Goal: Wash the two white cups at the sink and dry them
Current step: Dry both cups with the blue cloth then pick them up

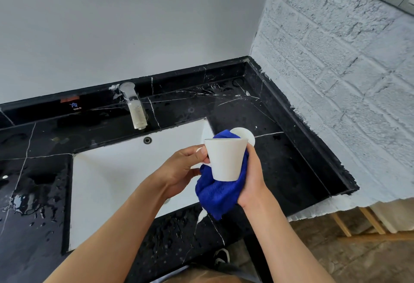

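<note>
A white cup (225, 159) is held upright above the right edge of the white sink (125, 170). My left hand (181, 170) grips it by the handle. My right hand (253, 177) presses a blue cloth (217, 195) against the cup's right side and bottom, and the cloth hangs below the cup. A second white cup (246, 136) stands on the black counter just behind, mostly hidden by the cloth and the held cup.
A chrome tap (134, 108) stands behind the sink on the black marble counter (291, 170), which is wet at the left (29, 204). A white brick wall (336, 81) closes the right side. Wooden slats (369, 222) show below right.
</note>
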